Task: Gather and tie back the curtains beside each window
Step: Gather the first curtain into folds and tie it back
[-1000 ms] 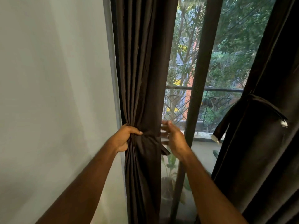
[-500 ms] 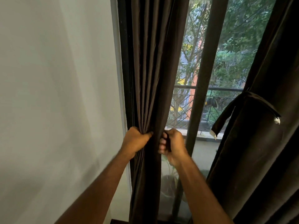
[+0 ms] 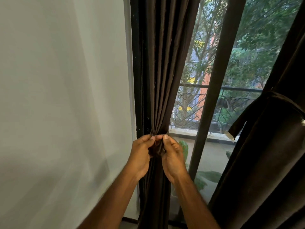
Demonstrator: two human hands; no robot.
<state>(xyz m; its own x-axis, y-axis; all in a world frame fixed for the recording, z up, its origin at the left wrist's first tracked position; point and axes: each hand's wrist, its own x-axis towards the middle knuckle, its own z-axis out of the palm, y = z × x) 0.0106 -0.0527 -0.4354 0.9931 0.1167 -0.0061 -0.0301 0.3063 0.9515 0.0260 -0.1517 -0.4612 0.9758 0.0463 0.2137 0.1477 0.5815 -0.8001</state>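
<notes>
A dark brown curtain (image 3: 163, 66) hangs gathered into a narrow bunch at the left edge of the window. My left hand (image 3: 142, 154) and my right hand (image 3: 173, 156) meet at its waist, thumbs touching, both pinching a dark fabric tie-back band (image 3: 156, 150) wrapped around the bunch. Most of the band is hidden between my fingers. A second dark curtain (image 3: 270, 146) hangs at the right, with its own tie-back band (image 3: 237, 123) looped around it and a loose end dangling.
A white wall (image 3: 62, 96) fills the left. A dark vertical window post (image 3: 212, 90) stands just right of my hands. Behind the glass are a balcony railing (image 3: 194, 103), potted leaves and trees.
My hands have come together in front of the left curtain, from either side of the bunch to thumbs touching over the band. The bunch looks cinched tighter. The view has shifted slightly.
</notes>
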